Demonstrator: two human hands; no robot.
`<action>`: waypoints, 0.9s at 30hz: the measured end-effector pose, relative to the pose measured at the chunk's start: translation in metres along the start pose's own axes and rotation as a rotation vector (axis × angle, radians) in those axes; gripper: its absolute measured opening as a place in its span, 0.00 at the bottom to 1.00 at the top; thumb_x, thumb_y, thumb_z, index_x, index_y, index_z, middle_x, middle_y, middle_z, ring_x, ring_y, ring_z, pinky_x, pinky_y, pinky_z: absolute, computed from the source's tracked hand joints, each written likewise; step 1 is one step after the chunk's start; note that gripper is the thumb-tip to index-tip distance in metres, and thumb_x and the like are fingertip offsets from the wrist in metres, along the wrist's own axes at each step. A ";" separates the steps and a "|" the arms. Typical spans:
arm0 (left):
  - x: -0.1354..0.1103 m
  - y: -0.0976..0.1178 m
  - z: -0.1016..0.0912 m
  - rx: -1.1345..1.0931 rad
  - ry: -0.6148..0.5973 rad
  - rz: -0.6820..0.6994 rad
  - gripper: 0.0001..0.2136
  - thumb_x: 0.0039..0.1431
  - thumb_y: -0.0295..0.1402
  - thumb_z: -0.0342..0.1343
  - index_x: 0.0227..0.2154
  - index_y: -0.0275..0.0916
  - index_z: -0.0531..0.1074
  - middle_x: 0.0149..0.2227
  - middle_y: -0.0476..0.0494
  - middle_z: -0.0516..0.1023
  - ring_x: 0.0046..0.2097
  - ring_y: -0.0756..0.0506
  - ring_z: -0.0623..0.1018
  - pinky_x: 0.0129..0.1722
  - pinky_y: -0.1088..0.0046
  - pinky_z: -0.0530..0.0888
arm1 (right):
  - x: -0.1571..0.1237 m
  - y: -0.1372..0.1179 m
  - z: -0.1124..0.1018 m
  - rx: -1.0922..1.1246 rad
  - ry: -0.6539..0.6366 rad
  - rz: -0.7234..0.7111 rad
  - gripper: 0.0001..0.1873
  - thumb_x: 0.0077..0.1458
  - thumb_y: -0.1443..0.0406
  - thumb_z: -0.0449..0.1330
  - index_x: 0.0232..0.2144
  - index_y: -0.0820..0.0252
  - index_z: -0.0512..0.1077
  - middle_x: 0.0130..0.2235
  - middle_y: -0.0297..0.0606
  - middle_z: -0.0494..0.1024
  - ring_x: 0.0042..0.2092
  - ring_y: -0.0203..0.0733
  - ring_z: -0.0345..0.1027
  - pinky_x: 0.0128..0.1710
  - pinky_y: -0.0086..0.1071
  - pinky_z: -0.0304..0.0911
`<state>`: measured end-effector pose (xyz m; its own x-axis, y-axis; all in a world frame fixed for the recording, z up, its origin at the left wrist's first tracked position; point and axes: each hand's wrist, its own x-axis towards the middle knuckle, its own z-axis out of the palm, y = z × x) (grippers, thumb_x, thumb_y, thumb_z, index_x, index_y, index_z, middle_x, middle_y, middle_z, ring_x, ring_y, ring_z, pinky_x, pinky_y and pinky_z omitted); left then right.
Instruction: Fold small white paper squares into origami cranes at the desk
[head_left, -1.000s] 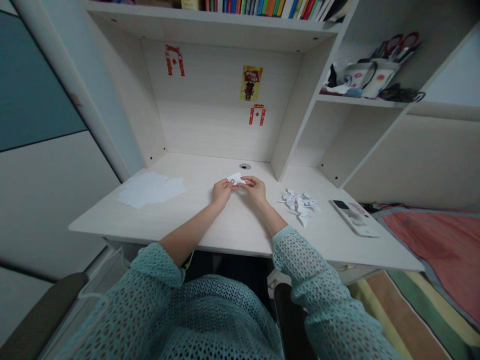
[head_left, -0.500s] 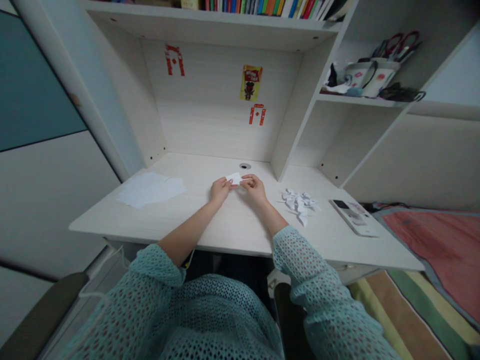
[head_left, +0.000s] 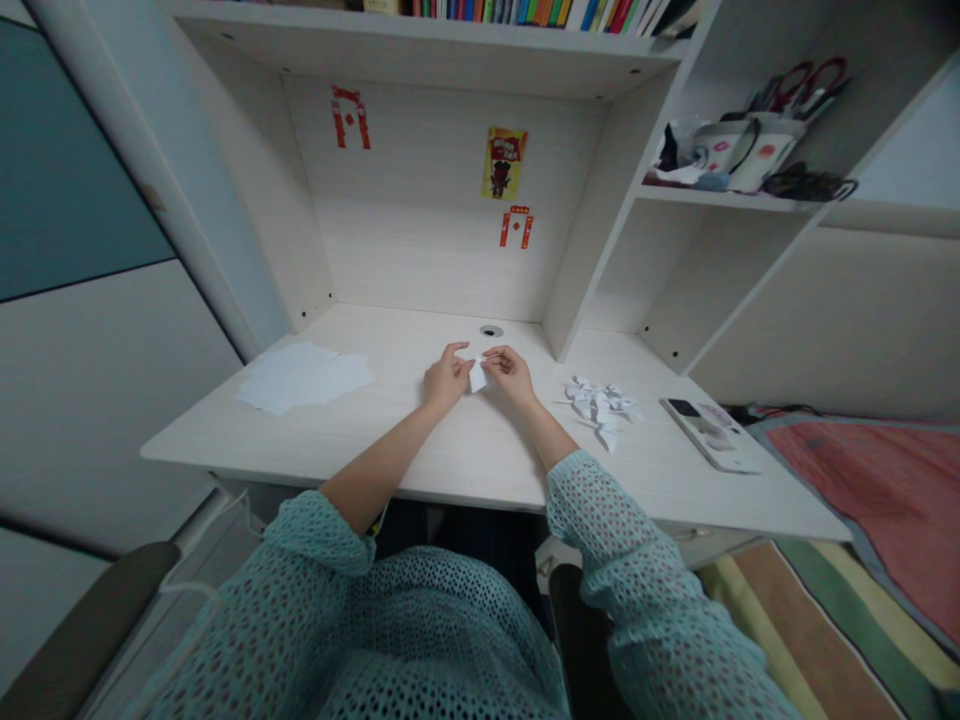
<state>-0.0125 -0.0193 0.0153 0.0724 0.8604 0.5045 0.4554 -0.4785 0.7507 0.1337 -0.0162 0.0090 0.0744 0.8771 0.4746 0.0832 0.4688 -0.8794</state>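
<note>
Between my two hands, over the middle of the white desk (head_left: 420, 460), is a small piece of white paper (head_left: 478, 376). My left hand (head_left: 448, 380) pinches its left side with thumb and a finger, while the index finger stretches out above. On the right side, the fingers of my right hand (head_left: 510, 374) close on the paper's upper edge. Folds in the paper are too small to make out. To the right lies a heap of small folded white paper pieces (head_left: 600, 405). Flat white sheets (head_left: 304, 376) lie on the left, overlapping.
A white phone (head_left: 709, 435) lies near the desk's right side. Behind my hands is a round cable hole (head_left: 491, 331). An upright panel (head_left: 600, 220) divides the shelving. Cups holding scissors and pens (head_left: 765, 150) stand on the right shelf, and books (head_left: 525, 14) line the top one.
The small paper has turned from lying sideways to hanging downward between my hands. My left index finger has lifted and stretched out. The heap and the sheets stay where they were.
</note>
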 end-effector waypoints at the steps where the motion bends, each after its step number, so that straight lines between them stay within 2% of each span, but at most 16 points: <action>1: 0.001 0.000 -0.001 -0.003 0.024 -0.006 0.16 0.56 0.38 0.52 0.47 0.45 0.66 0.31 0.49 0.77 0.33 0.48 0.76 0.33 0.76 0.66 | 0.000 0.000 0.001 0.008 -0.036 0.010 0.10 0.42 0.62 0.60 0.29 0.59 0.71 0.27 0.34 0.74 0.28 0.35 0.66 0.30 0.29 0.61; 5: 0.005 -0.004 -0.003 -0.038 0.060 -0.058 0.12 0.57 0.40 0.51 0.42 0.44 0.69 0.32 0.48 0.77 0.33 0.48 0.76 0.32 0.75 0.66 | -0.002 0.001 0.003 0.020 -0.140 0.091 0.11 0.41 0.60 0.60 0.28 0.61 0.75 0.27 0.37 0.76 0.27 0.36 0.66 0.30 0.31 0.63; 9: 0.007 -0.008 0.001 -0.169 0.019 -0.105 0.12 0.57 0.40 0.50 0.41 0.43 0.70 0.33 0.47 0.77 0.34 0.48 0.76 0.32 0.75 0.68 | 0.001 0.002 0.001 0.037 -0.015 0.084 0.13 0.40 0.59 0.62 0.29 0.61 0.77 0.32 0.40 0.78 0.30 0.37 0.68 0.34 0.33 0.65; 12: 0.006 -0.008 0.004 -0.304 -0.049 -0.088 0.14 0.57 0.39 0.50 0.45 0.44 0.68 0.32 0.48 0.77 0.33 0.48 0.77 0.33 0.75 0.69 | 0.003 0.001 -0.003 0.069 0.082 0.068 0.14 0.40 0.58 0.62 0.30 0.60 0.76 0.34 0.41 0.79 0.32 0.38 0.69 0.36 0.34 0.66; 15: 0.005 -0.004 0.005 -0.398 -0.091 -0.086 0.17 0.56 0.37 0.50 0.49 0.45 0.65 0.33 0.48 0.77 0.32 0.48 0.77 0.31 0.75 0.70 | 0.005 0.001 -0.005 0.080 0.096 0.068 0.16 0.40 0.57 0.62 0.32 0.60 0.76 0.35 0.41 0.78 0.32 0.38 0.69 0.36 0.35 0.66; 19: 0.007 0.001 0.002 -0.500 -0.101 -0.124 0.16 0.55 0.35 0.51 0.47 0.42 0.66 0.34 0.45 0.78 0.33 0.47 0.78 0.29 0.76 0.69 | 0.005 0.003 -0.005 0.061 0.015 0.039 0.18 0.42 0.59 0.60 0.38 0.59 0.74 0.37 0.38 0.78 0.33 0.38 0.68 0.37 0.35 0.66; 27: 0.009 0.003 -0.002 -0.547 -0.120 -0.201 0.12 0.53 0.32 0.50 0.42 0.40 0.67 0.35 0.44 0.78 0.33 0.48 0.78 0.30 0.76 0.69 | 0.002 -0.007 -0.004 0.140 -0.166 -0.075 0.25 0.42 0.67 0.58 0.46 0.51 0.70 0.49 0.36 0.73 0.48 0.42 0.67 0.47 0.36 0.62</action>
<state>-0.0121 -0.0130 0.0225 0.1466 0.9420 0.3018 -0.0509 -0.2975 0.9534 0.1371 -0.0178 0.0163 -0.0926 0.8388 0.5364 -0.0567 0.5334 -0.8439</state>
